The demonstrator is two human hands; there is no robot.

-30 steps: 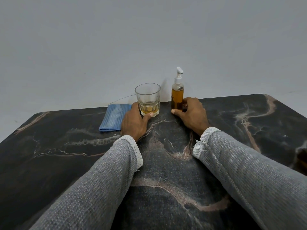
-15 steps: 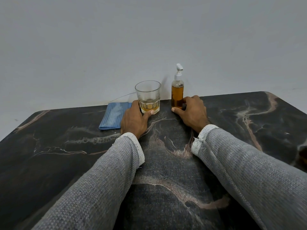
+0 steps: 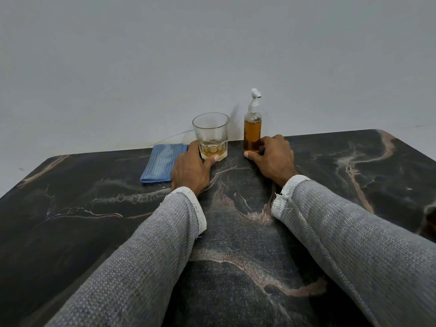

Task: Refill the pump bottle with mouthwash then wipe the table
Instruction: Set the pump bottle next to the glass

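Observation:
A clear pump bottle with a white pump head stands near the table's far edge, mostly full of amber mouthwash. My right hand grips its base, thumb in front and fingers behind. Left of it stands a faceted glass tumbler with a little amber liquid at the bottom. My left hand holds the tumbler's base, thumb across the front. A folded blue cloth lies flat just left of my left hand.
The dark marbled table runs from the far wall toward me, with rounded far corners. A plain grey wall rises right behind the bottle and glass. A thin wire runs along the wall behind the cloth.
Both hands stay on the glass and the bottle. The view has tilted slightly, so everything sits a little higher in the frame.

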